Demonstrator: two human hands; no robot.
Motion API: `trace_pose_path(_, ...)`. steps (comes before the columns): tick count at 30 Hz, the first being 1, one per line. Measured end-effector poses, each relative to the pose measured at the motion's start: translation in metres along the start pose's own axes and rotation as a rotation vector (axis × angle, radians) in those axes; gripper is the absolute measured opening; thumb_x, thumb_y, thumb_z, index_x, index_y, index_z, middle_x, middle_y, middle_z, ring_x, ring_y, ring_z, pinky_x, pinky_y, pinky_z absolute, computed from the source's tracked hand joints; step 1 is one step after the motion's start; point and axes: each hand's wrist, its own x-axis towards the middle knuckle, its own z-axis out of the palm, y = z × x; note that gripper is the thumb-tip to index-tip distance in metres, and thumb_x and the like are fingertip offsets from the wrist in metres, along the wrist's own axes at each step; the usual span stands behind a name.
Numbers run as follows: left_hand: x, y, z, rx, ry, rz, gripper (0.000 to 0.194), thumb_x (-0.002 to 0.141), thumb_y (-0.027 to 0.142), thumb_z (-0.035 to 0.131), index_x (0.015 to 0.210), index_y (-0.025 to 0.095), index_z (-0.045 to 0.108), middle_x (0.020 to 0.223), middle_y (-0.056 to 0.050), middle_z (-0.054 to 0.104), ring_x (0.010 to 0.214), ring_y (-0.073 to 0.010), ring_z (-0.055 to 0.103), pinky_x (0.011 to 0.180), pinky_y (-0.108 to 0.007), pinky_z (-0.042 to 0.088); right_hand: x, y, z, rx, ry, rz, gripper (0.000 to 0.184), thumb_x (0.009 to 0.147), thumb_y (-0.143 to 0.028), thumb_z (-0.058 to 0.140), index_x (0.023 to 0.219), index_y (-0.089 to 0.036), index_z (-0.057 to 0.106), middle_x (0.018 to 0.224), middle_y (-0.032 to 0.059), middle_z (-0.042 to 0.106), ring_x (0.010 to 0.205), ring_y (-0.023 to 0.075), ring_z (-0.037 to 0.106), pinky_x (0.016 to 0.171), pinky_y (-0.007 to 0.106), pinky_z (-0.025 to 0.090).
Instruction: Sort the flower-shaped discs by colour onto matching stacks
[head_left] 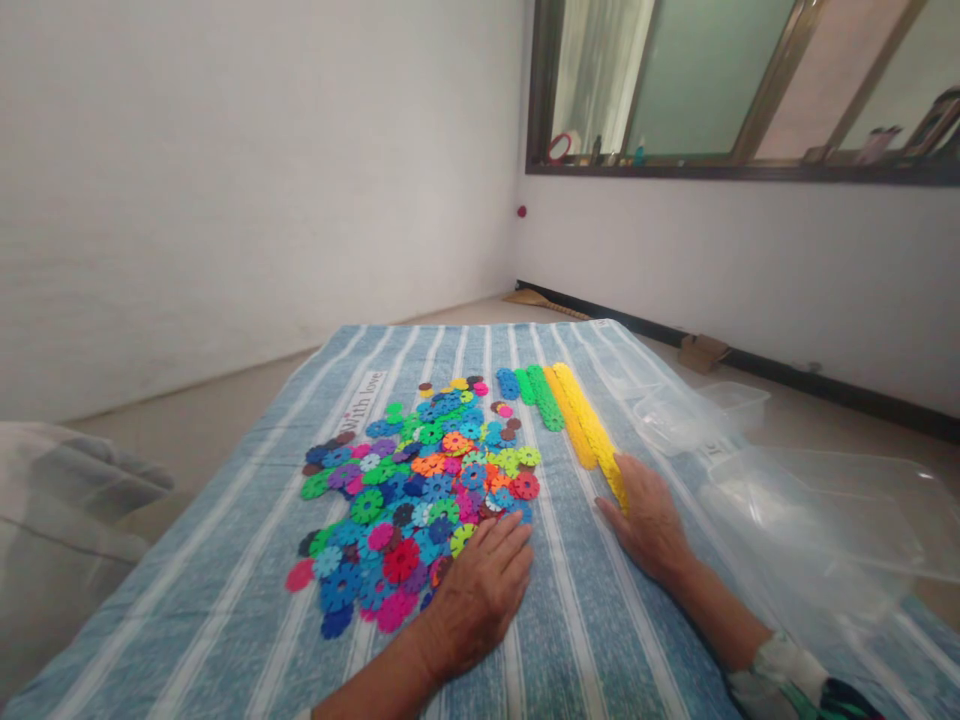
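Note:
A pile of flat plastic snowflake discs [420,480] in blue, green, pink, red and orange lies on a blue striped cloth [225,600]. My left hand [476,590] rests flat, fingers stretched, at the pile's near right edge, touching the discs. My right hand [649,520] lies flat on the cloth with its fingers against the near end of a long yellow row of joined discs [589,425]. Beside that row lie a second yellow row, a green row [545,397] and a short blue row [508,383].
Clear plastic containers [810,520] and lids [671,415] sit at the right of the cloth. A grey bundle [67,520] lies at the left. White walls, a window sill with small items [600,152] and a cardboard box [701,350] stand beyond.

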Motion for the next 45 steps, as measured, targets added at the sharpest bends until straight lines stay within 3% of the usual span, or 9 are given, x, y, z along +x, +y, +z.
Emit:
trace_pose_path(4,-0.001,-0.002,-0.006,0.043,0.029,0.005,0.024,0.089,0.015,0.046,0.106,0.016,0.063,0.121,-0.01,0.065,0.12,-0.0254,0.054,0.099,-0.046,0.046,0.001,-0.026,-0.01,0.067,0.06,-0.092,0.048,0.092,-0.039,0.047,0.133,-0.015,0.044,0.125,0.0176,0.056,0.119,0.0298,0.05,0.101,0.052,0.04)
trace_pose_path(8,-0.008,-0.005,-0.016,0.079,0.03,-0.003,0.024,0.09,0.02,0.047,0.107,0.017,0.064,0.121,-0.01,0.065,0.121,-0.0257,0.053,0.1,-0.045,0.044,0.0,-0.07,-0.013,0.201,0.0,-0.208,0.043,0.092,-0.032,0.048,0.131,-0.015,0.046,0.127,0.0165,0.055,0.12,0.0274,0.049,0.1,0.049,0.042)
trace_pose_path(12,-0.02,-0.01,-0.023,0.128,0.035,-0.013,0.028,0.09,0.029,0.05,0.111,0.017,0.063,0.127,-0.011,0.061,0.123,-0.0269,0.051,0.101,-0.045,0.042,0.005,-0.11,-0.007,0.265,-0.132,-0.202,0.054,0.088,-0.04,0.053,0.134,-0.014,0.044,0.133,0.0191,0.05,0.125,0.0303,0.045,0.1,0.051,0.041)
trace_pose_path(15,-0.029,-0.018,-0.024,0.186,0.032,-0.035,0.034,0.089,0.03,0.05,0.119,0.016,0.06,0.131,-0.012,0.058,0.125,-0.0273,0.048,0.105,-0.046,0.037,0.01,-0.127,0.001,0.266,-0.216,-0.197,0.066,0.082,-0.05,0.06,0.136,-0.014,0.043,0.139,0.0206,0.044,0.131,0.0335,0.038,0.102,0.054,0.037)
trace_pose_path(20,-0.035,-0.031,-0.023,0.236,0.02,-0.06,0.035,0.09,0.032,0.051,0.121,0.018,0.059,0.131,-0.011,0.058,0.125,-0.0268,0.049,0.107,-0.046,0.032,0.012,-0.131,0.012,0.227,-0.317,-0.204,0.077,0.08,-0.059,0.059,0.14,-0.016,0.039,0.143,0.0211,0.04,0.134,0.0357,0.034,0.103,0.057,0.034)
trace_pose_path(26,-0.029,-0.037,-0.029,0.213,0.009,-0.089,0.033,0.092,0.037,0.047,0.117,0.019,0.061,0.129,-0.009,0.06,0.123,-0.0255,0.051,0.104,-0.044,0.036,0.015,-0.131,0.013,0.205,-0.323,-0.202,0.076,0.078,-0.055,0.064,0.14,-0.018,0.04,0.143,0.0193,0.041,0.135,0.0345,0.033,0.105,0.056,0.033)
trace_pose_path(36,-0.028,-0.047,-0.026,0.198,0.027,-0.13,0.032,0.092,0.034,0.047,0.117,0.019,0.06,0.126,-0.01,0.061,0.121,-0.0247,0.052,0.103,-0.045,0.038,0.024,-0.134,0.025,0.226,-0.247,-0.211,0.068,0.08,-0.053,0.062,0.137,-0.019,0.044,0.141,0.0182,0.044,0.132,0.035,0.038,0.103,0.056,0.036)
trace_pose_path(45,-0.027,-0.05,-0.027,0.204,0.054,-0.123,0.03,0.091,0.033,0.049,0.116,0.02,0.06,0.124,-0.009,0.062,0.119,-0.0242,0.053,0.102,-0.044,0.038,0.032,-0.13,0.04,0.162,-0.213,-0.084,0.081,0.075,-0.066,0.059,0.139,-0.018,0.045,0.142,0.0235,0.042,0.133,0.0444,0.033,0.099,0.065,0.034)
